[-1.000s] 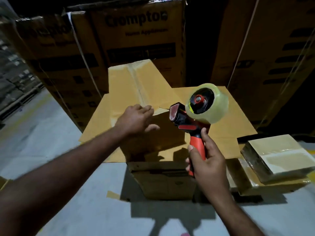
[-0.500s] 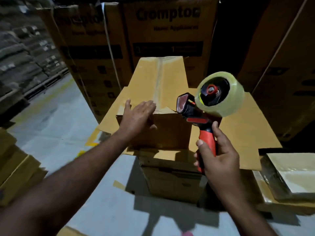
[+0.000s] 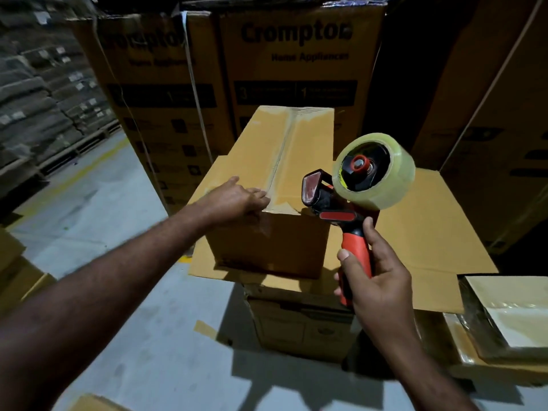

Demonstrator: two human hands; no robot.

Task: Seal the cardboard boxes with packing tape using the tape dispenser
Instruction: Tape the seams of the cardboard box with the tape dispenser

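— Cardboard box point(image 3: 275, 173), matte, rectangular, on a flat sheet point(image 3: 430, 232)?
— Yes. Left hand point(image 3: 237, 197) rests flat-fingered on its near top edge; right hand point(image 3: 376, 280) grips the red-handled tape dispenser point(image 3: 353, 215) beside it.

We stand in a warehouse. Tall printed cartons point(image 3: 296, 69) are stacked on a concrete floor point(image 3: 89, 188). Stacked sacks point(image 3: 35, 114) fill the left.
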